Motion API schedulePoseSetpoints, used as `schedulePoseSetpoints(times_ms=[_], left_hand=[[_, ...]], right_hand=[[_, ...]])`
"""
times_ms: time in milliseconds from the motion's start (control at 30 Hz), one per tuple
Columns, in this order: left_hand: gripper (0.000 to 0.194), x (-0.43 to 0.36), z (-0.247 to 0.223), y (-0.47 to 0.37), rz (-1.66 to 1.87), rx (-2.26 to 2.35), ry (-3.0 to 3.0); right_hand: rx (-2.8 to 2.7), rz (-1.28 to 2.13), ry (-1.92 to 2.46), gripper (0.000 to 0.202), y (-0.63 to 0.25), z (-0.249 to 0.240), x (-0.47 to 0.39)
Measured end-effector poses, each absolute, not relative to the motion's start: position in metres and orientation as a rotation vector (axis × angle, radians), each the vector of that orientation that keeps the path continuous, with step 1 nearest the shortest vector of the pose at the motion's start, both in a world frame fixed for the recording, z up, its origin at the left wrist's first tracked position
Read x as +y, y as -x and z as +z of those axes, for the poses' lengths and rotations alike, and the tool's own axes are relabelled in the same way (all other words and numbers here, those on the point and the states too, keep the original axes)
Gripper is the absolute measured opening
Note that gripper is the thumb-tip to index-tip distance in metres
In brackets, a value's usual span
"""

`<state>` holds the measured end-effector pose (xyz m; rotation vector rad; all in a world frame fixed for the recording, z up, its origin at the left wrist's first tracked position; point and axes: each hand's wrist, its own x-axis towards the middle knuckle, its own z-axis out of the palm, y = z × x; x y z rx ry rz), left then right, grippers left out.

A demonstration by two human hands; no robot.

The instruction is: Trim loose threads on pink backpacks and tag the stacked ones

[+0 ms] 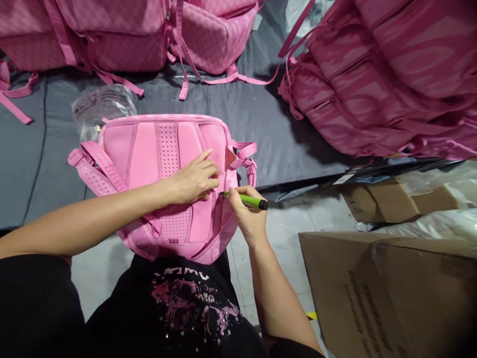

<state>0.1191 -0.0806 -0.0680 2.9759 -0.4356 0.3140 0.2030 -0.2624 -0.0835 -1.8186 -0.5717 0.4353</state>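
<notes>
A pink backpack [143,149] lies at the table's near edge, its padded back panel facing up and its lower part against the person's front. My left hand [196,178] rests on the panel, thumb and index finger apart and the other fingers curled; whether it pinches the fabric is hard to tell. Just right of it, my right hand [249,214] holds a green marker [250,201], its black end pointing right and its tip at the bag's right side. A small reddish-brown piece [231,157] shows near the bag's upper right side.
Pink checkered backpacks [126,35] stand along the far side of the grey-covered table [257,119]. More pink backpacks [357,74] are piled at right. Clear plastic [104,104] lies behind the bag. Cardboard boxes [372,293] stand at lower right.
</notes>
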Motion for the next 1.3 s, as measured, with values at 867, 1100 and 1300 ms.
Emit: schedulePoseSetpoints(times_ms=[867, 1100, 1300], left_hand=[[0.017, -0.086, -0.070, -0.119, 0.356, -0.419, -3.093], [0.008, -0.079, -0.026, -0.131, -0.007, -0.336, -3.322], [0.030, -0.111, 0.051, -0.096, -0.138, -0.105, -3.328]], right_hand=[[-0.618, 0.482, 1.826, 0.031, -0.207, -0.094, -0.263], [-0.706, 0.490, 1.802, 0.032, -0.204, -0.094, -0.284], [-1.010, 0.140, 1.660, 0.043, -0.189, -0.057, -0.305]])
